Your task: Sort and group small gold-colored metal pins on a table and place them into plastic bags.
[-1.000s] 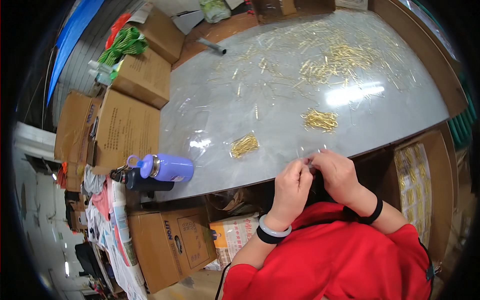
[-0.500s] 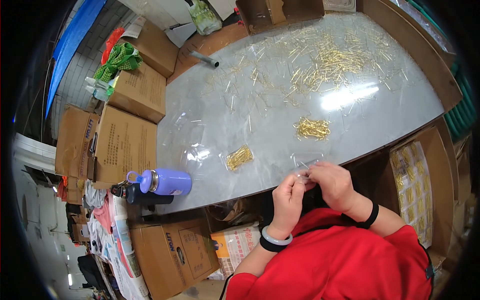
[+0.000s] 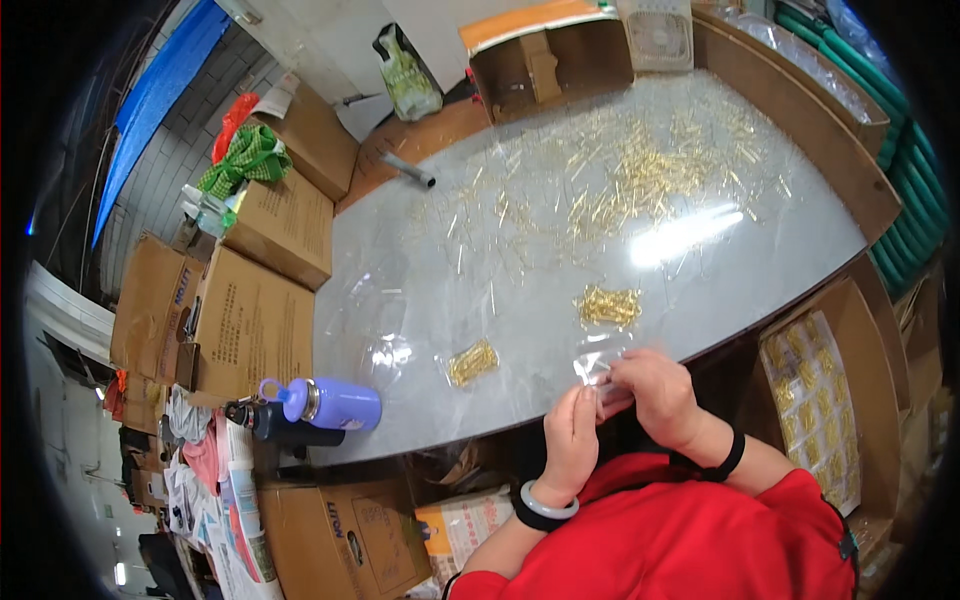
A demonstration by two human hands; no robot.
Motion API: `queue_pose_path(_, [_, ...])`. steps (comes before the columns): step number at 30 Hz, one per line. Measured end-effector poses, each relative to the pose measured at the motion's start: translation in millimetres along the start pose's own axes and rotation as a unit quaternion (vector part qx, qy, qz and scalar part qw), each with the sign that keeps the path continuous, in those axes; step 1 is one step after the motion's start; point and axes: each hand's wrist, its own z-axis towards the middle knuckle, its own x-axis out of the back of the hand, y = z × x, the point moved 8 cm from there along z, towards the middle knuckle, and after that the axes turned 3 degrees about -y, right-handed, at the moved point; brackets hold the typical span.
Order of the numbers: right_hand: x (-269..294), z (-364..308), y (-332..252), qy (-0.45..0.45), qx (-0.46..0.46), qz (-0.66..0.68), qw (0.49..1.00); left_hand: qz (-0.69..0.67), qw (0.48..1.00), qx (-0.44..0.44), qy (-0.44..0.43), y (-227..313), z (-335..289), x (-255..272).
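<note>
At the table's near edge, my left hand (image 3: 572,442) and my right hand (image 3: 662,398) meet, fingers pinched around a small clear plastic bag (image 3: 596,360). The bag's film stands out beyond my fingertips; nothing shows inside it. Just past it lies a small heap of gold-coloured metal hooks (image 3: 608,307). To the left, a filled clear packet of gold hooks (image 3: 472,363) lies flat on the grey table (image 3: 540,290). Many loose gold pieces (image 3: 655,165) are scattered over the far part of the tabletop.
A purple bottle (image 3: 345,403) and a dark bottle (image 3: 290,425) lie at the table's left corner. Stacked cartons (image 3: 255,320) line the left side. A metal tube (image 3: 408,170) rests farther back. Right of me, an open carton (image 3: 880,440) holds filled packets (image 3: 812,400).
The view has tilted up, so the table sits lower in it. Both hands stay together on the plastic bag, and more of its film shows past my fingers.
</note>
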Motion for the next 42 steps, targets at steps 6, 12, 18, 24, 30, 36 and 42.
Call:
queue_pose_path(6, [-6,-6,5,-0.135,-0.067,0.028,0.988,-0.178,0.983,0.019,0.045,29,3,-18])
queue_pose_path(12, [0,0,-2,-0.043,0.001,0.081,0.996,0.083,0.996,0.008,-0.008,-2,4,0])
queue_pose_path(18, [10,-1,-10,0.012,0.039,-0.014,0.999,-0.052,0.996,0.027,0.060,41,-4,-18])
queue_pose_path(24, [3,2,-9,-0.027,0.010,0.018,0.999,-0.235,0.966,-0.016,0.105,38,3,-11])
queue_pose_path(30, [21,4,6,0.009,-0.024,-0.008,1.000,-0.189,0.980,0.005,0.055,20,7,-31])
queue_pose_path(36, [39,19,29,0.032,-0.168,0.034,0.985,-0.166,0.984,-0.028,0.055,7,0,-10])
queue_pose_path(42, [45,35,24,0.011,-0.081,-0.057,0.995,-0.211,0.969,-0.013,0.126,37,42,43])
